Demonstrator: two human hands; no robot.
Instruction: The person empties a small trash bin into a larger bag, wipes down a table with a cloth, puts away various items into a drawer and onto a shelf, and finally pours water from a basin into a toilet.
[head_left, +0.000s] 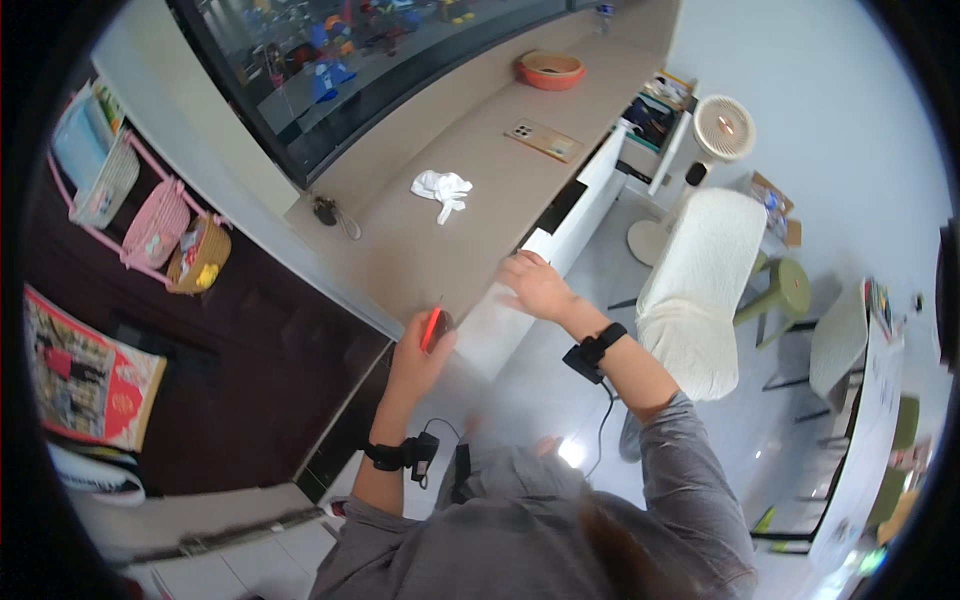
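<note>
My left hand is closed around a slim red tool with a thin tip pointing away from me. A dark rounded part shows beside the red one; its exact kind is hard to make out. My right hand is at the near edge of the beige counter, by the white drawer fronts. Its fingers are bent and the thumb stands apart, with nothing visible between them. Farther up the counter lies a crumpled white cloth or tissue.
A phone and an orange bowl stand farther along the counter. A small dark object with a strap sits at its left end. To the right are a fan, a covered chair and a green stool. Baskets hang at left.
</note>
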